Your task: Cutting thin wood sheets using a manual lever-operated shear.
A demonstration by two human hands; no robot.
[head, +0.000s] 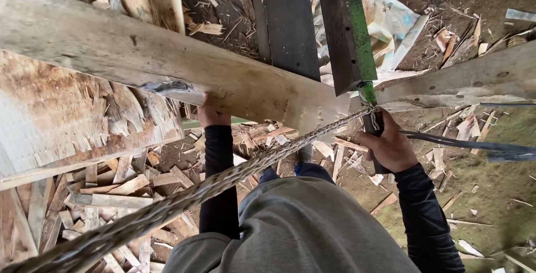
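left hand [211, 114]: fingers hooked under the wide pale weathered wooden plank [167, 63]
right hand [389, 145]: fist closed round the dark upright pole [375, 125], beside the braided grey rope [234, 173]

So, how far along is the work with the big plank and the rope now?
Looks done: the braided rope already reaches the green pole and seems tied around it near the dark handle. In hand: the left hand grips the lower edge of the large plank, and the right hand holds the handle. Left: the plank rests loose across another beam; no fastening shows.
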